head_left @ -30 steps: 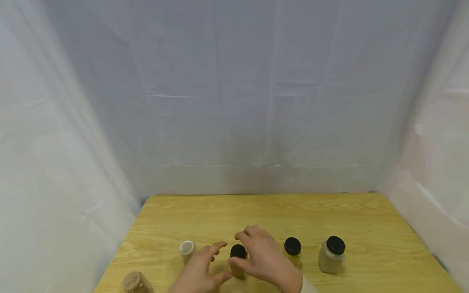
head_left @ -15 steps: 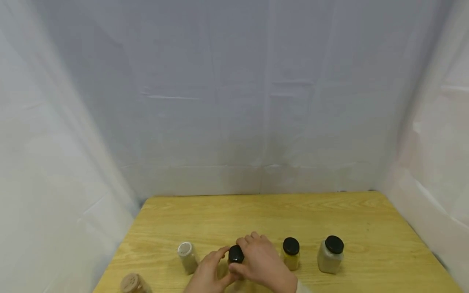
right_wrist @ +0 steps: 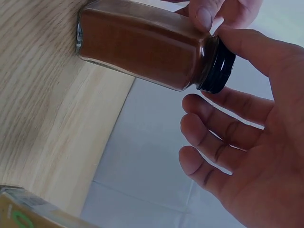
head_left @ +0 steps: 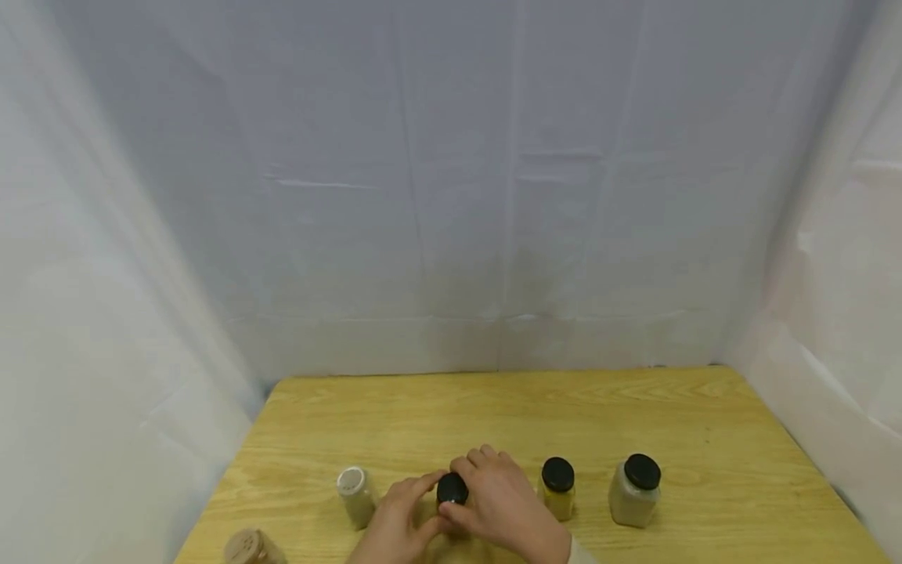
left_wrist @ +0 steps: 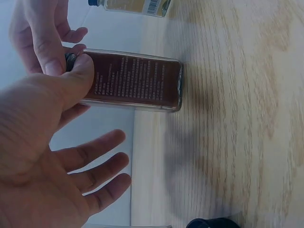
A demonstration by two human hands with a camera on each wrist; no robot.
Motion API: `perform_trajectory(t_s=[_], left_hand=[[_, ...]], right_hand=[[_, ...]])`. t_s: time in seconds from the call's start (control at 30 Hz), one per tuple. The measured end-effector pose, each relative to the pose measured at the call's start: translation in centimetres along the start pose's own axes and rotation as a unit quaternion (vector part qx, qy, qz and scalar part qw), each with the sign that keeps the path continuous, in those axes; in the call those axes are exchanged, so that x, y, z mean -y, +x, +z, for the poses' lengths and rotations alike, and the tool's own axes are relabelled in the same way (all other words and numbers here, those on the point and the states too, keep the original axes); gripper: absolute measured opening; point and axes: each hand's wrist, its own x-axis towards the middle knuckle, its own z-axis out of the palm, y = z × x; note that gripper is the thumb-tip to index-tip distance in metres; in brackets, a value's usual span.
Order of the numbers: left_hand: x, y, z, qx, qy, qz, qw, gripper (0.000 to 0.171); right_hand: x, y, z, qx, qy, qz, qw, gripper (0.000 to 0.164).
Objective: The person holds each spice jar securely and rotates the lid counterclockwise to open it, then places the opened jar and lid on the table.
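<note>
The right hand point(head_left: 503, 501) pinches the black cap point(right_wrist: 219, 65) between thumb and index finger, its other fingers spread loosely. The left hand point(head_left: 395, 521) grips the jar of reddish-brown powder point(right_wrist: 137, 45) near its neck, three fingers extended. The jar stands upright on the wooden table point(head_left: 564, 407), between a white-topped shaker point(head_left: 358, 503) and a yellow-filled jar point(head_left: 558, 499).
</note>
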Motion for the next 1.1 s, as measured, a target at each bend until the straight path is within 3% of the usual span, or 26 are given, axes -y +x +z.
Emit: perform_trajectory(t_s=[0.3, 0.57, 0.8, 0.93, 1.1], left_hand=[[0.2, 0.1, -0.2, -0.007, 0.005, 0.012, 0.9999, 0.057], [0.2, 0.1, -0.3, 0.024, -0.010, -0.018, 0.9995, 0.062], [-0.1, 0.3, -0.1, 0.012, -0.001, -0.016, 0.9998, 0.065], [-0.2, 0.4, 0.0, 0.004, 0.009, -0.016, 0.9998, 0.064], [-0.2, 0.4, 0.3, -0.019, 0.026, -0.011, 0.9994, 0.055]], right_hand=[[-0.2, -0.3, -0.1, 0.013, 0.009, -0.018, 1.000, 0.042], [-0.7, -0.6, -0.5, 0.053, 0.060, -0.009, 0.997, 0.042], [-1.5, -1.1, -0.8, 0.050, 0.112, 0.052, 0.991, 0.044], [-1.6, -1.4, -0.8, 0.050, 0.132, 0.046, 0.989, 0.034], [-0.9, -1.4, -0.3, 0.037, 0.094, 0.038, 0.994, 0.045]])
